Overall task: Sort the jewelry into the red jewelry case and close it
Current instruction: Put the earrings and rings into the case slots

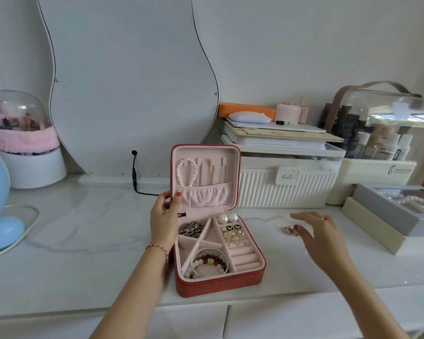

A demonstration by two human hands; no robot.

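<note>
The red jewelry case (pixel 220 283) stands open at the middle of the white counter, its pink-lined lid (pixel 206 174) upright. A pearl bracelet (pixel 187 172) and thin chains hang in the lid. The base holds bead bracelets (pixel 209 263), a silver chain (pixel 191 229), pearl earrings (pixel 228 218) and small studs. My left hand (pixel 164 221) grips the lid's left edge, thumb on the lining. My right hand (pixel 321 238) hovers with spread fingers just right of a small cluster of rings (pixel 290 230) lying on the counter.
A ribbed white organiser (pixel 287 189) with stacked items stands behind the case. A grey box of pearls (pixel 402 209) sits at the right, a clear cosmetics bag (pixel 382 123) behind it. A wavy mirror (pixel 132 81) leans at the back; a blue object (pixel 0 216) is at left.
</note>
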